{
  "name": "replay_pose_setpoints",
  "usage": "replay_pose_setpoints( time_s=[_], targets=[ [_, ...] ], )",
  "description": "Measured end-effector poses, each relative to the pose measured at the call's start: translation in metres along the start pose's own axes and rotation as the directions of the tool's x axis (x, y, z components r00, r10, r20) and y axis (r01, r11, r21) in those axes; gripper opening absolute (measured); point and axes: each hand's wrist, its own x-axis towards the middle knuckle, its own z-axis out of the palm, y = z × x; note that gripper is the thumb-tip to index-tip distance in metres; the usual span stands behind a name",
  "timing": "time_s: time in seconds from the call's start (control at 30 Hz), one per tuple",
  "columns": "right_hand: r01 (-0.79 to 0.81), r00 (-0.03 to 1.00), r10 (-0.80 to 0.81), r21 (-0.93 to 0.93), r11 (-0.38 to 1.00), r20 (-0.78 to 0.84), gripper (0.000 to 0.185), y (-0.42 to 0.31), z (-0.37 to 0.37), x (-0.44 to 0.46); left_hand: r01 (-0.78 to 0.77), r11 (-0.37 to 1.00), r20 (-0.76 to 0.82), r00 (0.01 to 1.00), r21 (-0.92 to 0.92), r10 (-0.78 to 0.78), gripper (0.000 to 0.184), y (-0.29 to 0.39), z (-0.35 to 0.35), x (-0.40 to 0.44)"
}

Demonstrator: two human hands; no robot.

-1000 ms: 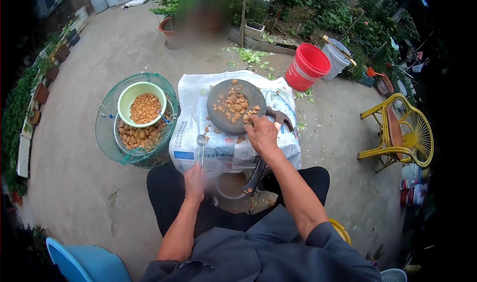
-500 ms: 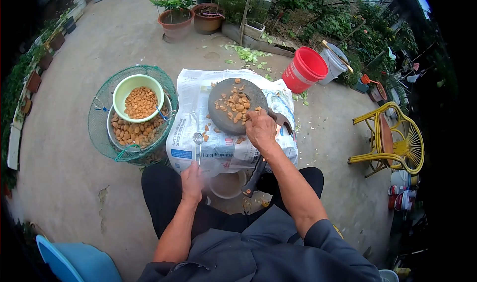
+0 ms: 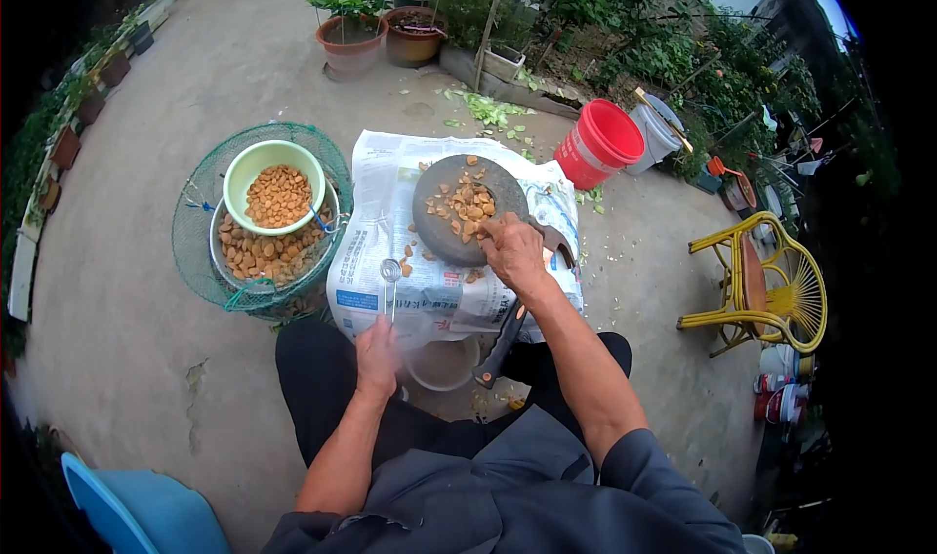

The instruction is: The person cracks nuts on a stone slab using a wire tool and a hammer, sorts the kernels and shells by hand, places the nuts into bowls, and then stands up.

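My left fingers (image 3: 375,333) hold the thin silver metal tool with round head (image 3: 391,271). My right fingers (image 3: 497,230) are by brown shell pieces (image 3: 467,203) on the round grey stone slab (image 3: 448,247); their opening I cannot tell.

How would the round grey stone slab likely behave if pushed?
The round grey stone slab looks rigid and, being broad, probably heavy. It might drag the printed newspaper beneath it, and the loose brown nut pieces on top could scatter.

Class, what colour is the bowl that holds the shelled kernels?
The bowl is pale green; it shows best in the current head view.
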Motion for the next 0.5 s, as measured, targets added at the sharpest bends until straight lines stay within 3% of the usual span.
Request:
replay_pose_setpoints(
  time_s=[0.2,0.3,0.4,0.5],
  targets=[
    [-0.015,0.996,0.013,0.014,1.0,0.085,0.013,0.0,-0.004,0.01,0.001,1.0,0.015,1.0,-0.008,-0.001,0.045,0.001,0.0,0.0],
    [0.012,1.0,-0.013,0.05,0.999,0.013,0.015,0.003,0.001,0.01,0.002,1.0,0.009,1.0,-0.012,-0.002,0.045,0.003,0.001,-0.002],
    [-0.157,0.985,0.172,0.29,0.944,-0.026,0.017,0.008,0.002,0.008,-0.006,1.0,-0.001,1.0,-0.027,0.006,0.046,0.003,0.001,-0.002],
    [-0.227,0.973,0.233,0.169,0.959,-0.012,0.019,0.007,-0.011,0.008,-0.006,0.999,0.007,1.0,-0.035,0.006,0.046,0.002,0.0,0.0]
  ],
)
